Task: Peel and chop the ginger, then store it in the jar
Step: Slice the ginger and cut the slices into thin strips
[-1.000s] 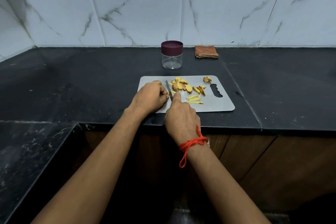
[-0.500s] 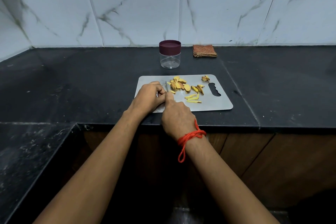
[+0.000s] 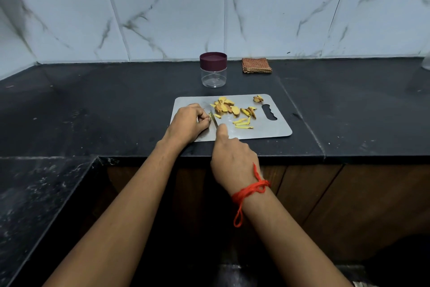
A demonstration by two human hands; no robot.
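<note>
A steel cutting board (image 3: 272,132) lies on the black counter. On it are several yellow ginger slices (image 3: 224,108), thin ginger strips (image 3: 243,123) and a small ginger end (image 3: 258,98) near the far right corner. My left hand (image 3: 188,125) is curled at the board's left side and pinches a small ginger piece with its fingertips. My right hand (image 3: 232,158) grips a knife (image 3: 214,120), forefinger along the blade's back, with the blade right beside the left fingertips. A clear jar (image 3: 213,69) with a maroon lid stands shut behind the board.
A folded brown checked cloth (image 3: 256,65) lies by the tiled wall, right of the jar. The black counter (image 3: 93,109) runs left and right, with a lower black ledge (image 3: 35,198) at the near left. Wooden cabinet fronts sit below the counter edge.
The knife blade has shifted slightly against the piece under my left fingertips. Both hands stay at the board's left side. The ginger pieces on the board lie as before.
</note>
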